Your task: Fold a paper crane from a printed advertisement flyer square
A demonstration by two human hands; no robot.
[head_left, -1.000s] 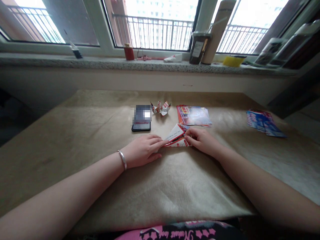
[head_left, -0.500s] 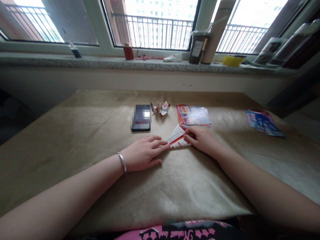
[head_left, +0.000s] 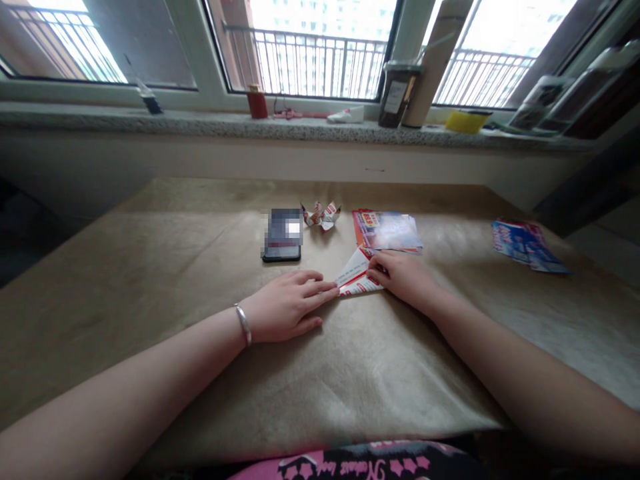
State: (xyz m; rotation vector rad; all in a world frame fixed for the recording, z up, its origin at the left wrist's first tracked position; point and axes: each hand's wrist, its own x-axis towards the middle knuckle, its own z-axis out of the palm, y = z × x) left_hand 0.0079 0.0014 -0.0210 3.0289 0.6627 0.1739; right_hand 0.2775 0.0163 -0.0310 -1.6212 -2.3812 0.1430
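A folded sheet of printed paper [head_left: 356, 272], white with red markings and narrowing to a point on its left, lies on the table between my hands. My left hand [head_left: 290, 303], with a silver bangle at the wrist, rests flat with its fingers stretched out. Its fingertips touch the paper's left point. Curled fingers of my right hand [head_left: 403, 275] hold the paper at its right side and hide that part. Just beyond it sits a stack of colourful flyers [head_left: 390, 231]. A crumpled-looking folded paper piece [head_left: 323, 217] stands farther back, beside a phone [head_left: 283, 240].
More blue and red flyers [head_left: 527, 247] lie at the right of the brown-covered table [head_left: 200, 267]. On the windowsill [head_left: 200, 127] behind are a red spool [head_left: 257, 103], a dark jar [head_left: 397, 97], a cardboard tube [head_left: 435, 67] and a yellow roll [head_left: 467, 121].
Both hands stay almost where they were on the folded paper. The left fingertips have shifted very slightly to the right along its point.
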